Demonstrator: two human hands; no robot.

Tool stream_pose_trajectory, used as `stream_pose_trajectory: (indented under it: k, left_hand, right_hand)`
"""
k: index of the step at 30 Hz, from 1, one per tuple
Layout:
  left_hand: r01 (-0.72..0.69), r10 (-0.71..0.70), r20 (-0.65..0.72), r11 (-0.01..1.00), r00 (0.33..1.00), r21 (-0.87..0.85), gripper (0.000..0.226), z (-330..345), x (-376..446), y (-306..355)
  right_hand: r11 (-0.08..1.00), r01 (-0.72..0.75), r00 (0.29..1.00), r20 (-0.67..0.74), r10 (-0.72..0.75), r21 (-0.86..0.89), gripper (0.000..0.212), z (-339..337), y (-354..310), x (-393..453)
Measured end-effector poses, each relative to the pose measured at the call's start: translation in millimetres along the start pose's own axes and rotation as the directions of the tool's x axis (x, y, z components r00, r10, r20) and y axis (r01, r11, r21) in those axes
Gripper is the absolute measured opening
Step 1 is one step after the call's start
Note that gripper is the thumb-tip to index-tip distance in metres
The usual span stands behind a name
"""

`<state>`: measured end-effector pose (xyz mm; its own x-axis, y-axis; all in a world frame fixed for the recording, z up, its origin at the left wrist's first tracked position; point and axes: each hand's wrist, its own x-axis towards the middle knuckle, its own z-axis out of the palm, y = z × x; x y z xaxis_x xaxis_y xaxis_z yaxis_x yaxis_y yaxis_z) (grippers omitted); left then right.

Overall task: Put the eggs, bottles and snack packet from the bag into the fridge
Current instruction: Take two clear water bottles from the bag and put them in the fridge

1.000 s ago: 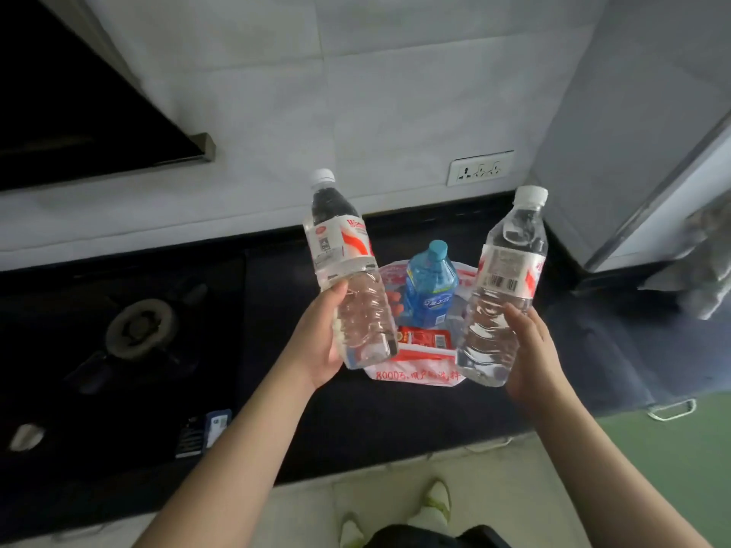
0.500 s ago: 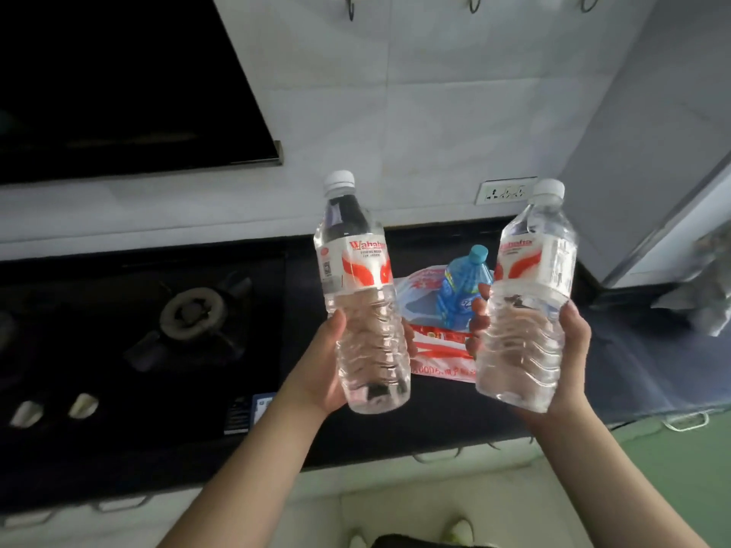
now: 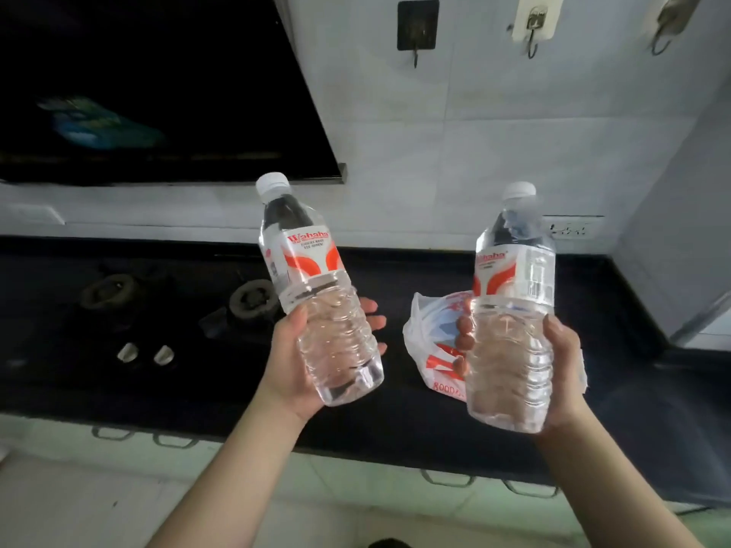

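Counter (image 3: 395, 421): dark, plastic bag (image 3: 429, 342) right of centre.
Left hand (image 3: 294, 361): fingers grasping left bottle (image 3: 320, 294).
Right hand (image 3: 561, 369): fingers grasping right bottle (image 3: 512, 306).

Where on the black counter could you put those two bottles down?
Bare counter lies between the hob and the bag, below the left bottle. More is right of the bag toward the corner, past the right bottle. The burners and the bag crowd their own spots.
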<state>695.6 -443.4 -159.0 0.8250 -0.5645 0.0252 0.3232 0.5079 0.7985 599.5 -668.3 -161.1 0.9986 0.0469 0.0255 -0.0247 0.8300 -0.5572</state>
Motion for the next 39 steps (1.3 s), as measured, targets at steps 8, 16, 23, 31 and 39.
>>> stream_pose_trajectory:
  k: [8,16,23,31,39]
  left_hand:
    - [-0.020,0.033,0.063,0.979,0.997,-0.203,0.048,6.7,-44.4,-28.0]
    - [-0.084,0.079,-0.031,0.971,0.996,-0.225,0.051,-4.8,-125.7,-23.4]
    - [-0.277,0.247,-0.173,0.943,0.954,-0.184,0.052,-14.8,-220.9,-0.2]
    - [-0.523,0.446,-0.374,0.842,0.813,-0.134,0.055,-18.4,-361.2,-0.9]
    - [-0.666,0.593,-0.434,0.745,0.678,-0.023,0.057,-7.7,-515.9,7.0]
  right_hand:
    - [0.972,-0.234,0.959,0.165,0.229,0.011,0.052,-4.2,-10.6,2.2]
    - [0.917,-0.396,0.884,0.290,0.367,0.046,0.082,-10.7,47.3,17.6]
    - [0.806,-0.588,0.721,0.409,0.559,-0.067,0.084,42.7,119.2,11.5]
    - [0.649,-0.735,0.492,0.506,0.709,-0.196,0.087,116.1,216.3,-37.6]
    - [0.488,-0.814,0.234,0.591,0.772,-0.315,0.080,204.7,311.5,-124.5]
